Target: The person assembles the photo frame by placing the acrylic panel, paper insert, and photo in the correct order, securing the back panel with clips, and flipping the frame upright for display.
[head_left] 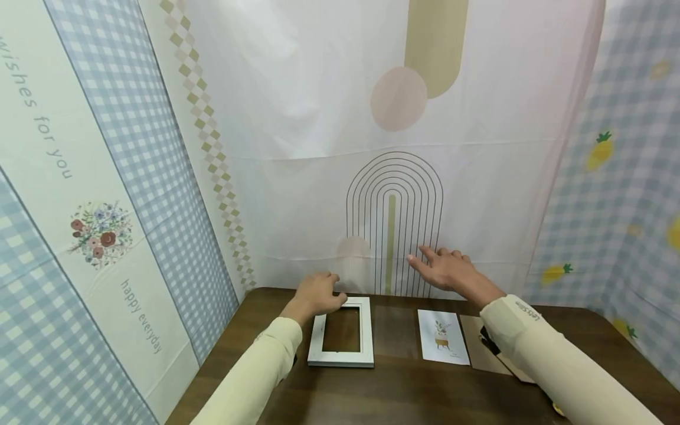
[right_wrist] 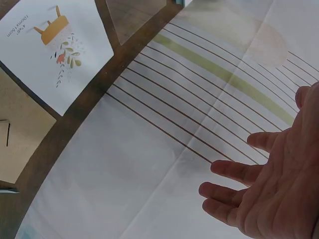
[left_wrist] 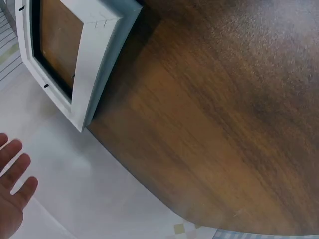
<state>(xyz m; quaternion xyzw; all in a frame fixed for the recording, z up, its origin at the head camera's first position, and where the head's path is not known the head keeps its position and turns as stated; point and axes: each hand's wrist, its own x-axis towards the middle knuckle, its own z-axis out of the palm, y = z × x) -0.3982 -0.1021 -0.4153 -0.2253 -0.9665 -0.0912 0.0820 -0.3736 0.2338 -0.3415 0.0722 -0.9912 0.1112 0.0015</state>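
A white picture frame (head_left: 368,336) lies on the brown table, its opening showing the wood beneath. My left hand (head_left: 317,293) hovers by the frame's far left corner, and the left wrist view shows its fingers extended and apart from the frame. Over the table's back edge, my right hand (head_left: 445,270) is raised with fingers spread and holds nothing. Nearest to it lie a white card (head_left: 444,339) printed with a potted plant and a brown backing board (head_left: 484,348), partly hidden by my right sleeve. A clear sheet (right_wrist: 134,20) lies between frame and card.
The wooden table (head_left: 393,395) has a rounded back edge. Behind it hangs a white printed cloth (head_left: 297,195), with blue checked cloth (head_left: 159,195) at the left side. A small yellow object (head_left: 558,408) shows beside my right sleeve.
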